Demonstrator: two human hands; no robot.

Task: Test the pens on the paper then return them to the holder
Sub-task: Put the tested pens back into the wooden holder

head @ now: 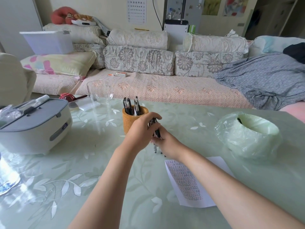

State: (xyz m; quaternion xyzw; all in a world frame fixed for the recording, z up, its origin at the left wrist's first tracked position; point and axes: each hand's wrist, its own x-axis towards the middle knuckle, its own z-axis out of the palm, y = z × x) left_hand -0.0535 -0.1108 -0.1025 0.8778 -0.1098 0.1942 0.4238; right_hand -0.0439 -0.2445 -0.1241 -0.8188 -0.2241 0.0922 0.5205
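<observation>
A brown round pen holder stands mid-table with several black pens sticking up from it. Just right of the holder, both hands meet around a bundle of black pens. My left hand curls its fingers over the top of the bundle. My right hand grips the bundle lower down, with the pen tips poking out below it. A white sheet of paper covered in rows of written marks lies on the table under my right forearm.
A white and grey lidded box sits at the left. A clear glass jug stands behind the holder. A green plastic-wrapped bowl sits at the right. A sofa runs along behind the green glass table.
</observation>
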